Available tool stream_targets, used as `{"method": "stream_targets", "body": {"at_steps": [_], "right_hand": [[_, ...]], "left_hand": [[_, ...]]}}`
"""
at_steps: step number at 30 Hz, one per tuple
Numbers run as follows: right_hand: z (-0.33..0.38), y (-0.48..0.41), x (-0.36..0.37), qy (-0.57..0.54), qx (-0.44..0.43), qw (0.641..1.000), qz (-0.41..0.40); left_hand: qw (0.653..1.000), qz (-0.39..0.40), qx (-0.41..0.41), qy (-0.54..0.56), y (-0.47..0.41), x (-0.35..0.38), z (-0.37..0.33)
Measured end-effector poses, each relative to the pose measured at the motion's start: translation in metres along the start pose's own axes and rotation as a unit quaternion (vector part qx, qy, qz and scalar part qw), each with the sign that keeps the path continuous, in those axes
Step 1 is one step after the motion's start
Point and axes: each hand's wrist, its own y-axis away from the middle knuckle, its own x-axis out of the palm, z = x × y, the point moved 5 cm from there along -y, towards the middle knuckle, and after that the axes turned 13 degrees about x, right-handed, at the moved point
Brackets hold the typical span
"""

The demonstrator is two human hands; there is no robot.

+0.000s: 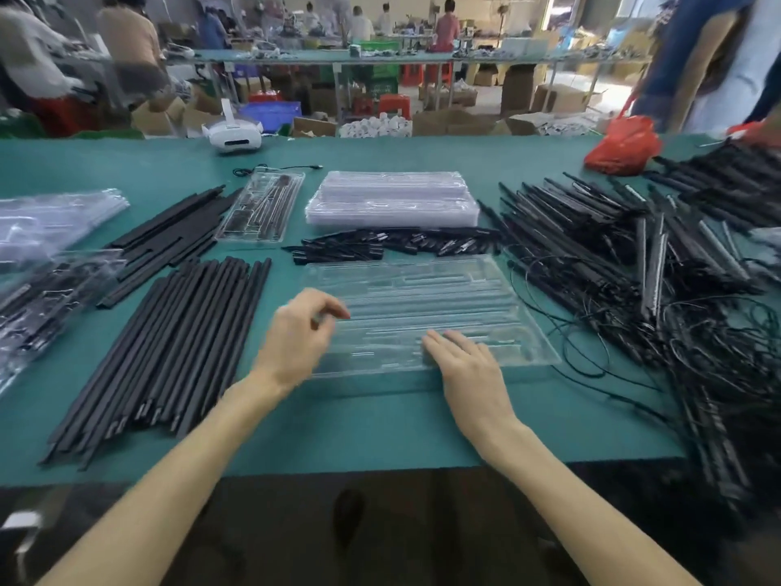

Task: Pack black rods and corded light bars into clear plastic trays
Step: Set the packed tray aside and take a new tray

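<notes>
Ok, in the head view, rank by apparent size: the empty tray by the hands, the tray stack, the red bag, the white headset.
1. Empty tray, also nearest the camera.
2. Tray stack.
3. Red bag and white headset look alike; both sit far back, so unranked.

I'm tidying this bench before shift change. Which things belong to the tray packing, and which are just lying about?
For the job: clear tray, stacked trays, black rods, corded light bars.
Lying about: white headset, red bag.
</notes>
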Motion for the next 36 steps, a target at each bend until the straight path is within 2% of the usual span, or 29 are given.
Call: {"method": "stream_targets", "body": {"at_steps": [2,4,11,17,22,36], "right_hand": [[-0.001,-0.001,0.000,-0.013,-0.002,1.000,-0.013],[-0.003,-0.001,0.000,-0.023,-0.003,1.000,-0.016],[-0.004,-0.003,0.006,-0.024,-0.020,0.999,-0.034],[-0.005,-0.003,0.007,-0.029,-0.023,0.999,-0.038],[-0.007,-0.001,0.006,-0.045,-0.017,0.998,-0.038],[-0.005,0.003,0.004,-0.058,-0.010,0.998,-0.034]], "left_hand": [[0.988,0.133,0.079,0.000,0.002,0.028,-0.029],[0.971,0.205,0.117,-0.027,0.005,0.051,-0.048],[0.941,0.290,0.100,-0.141,-0.008,0.063,-0.058],[0.945,0.305,0.052,-0.108,-0.019,0.063,-0.059],[0.931,0.334,0.067,-0.129,-0.017,0.067,-0.063],[0.937,0.331,0.040,-0.108,-0.015,0.062,-0.066]]}}
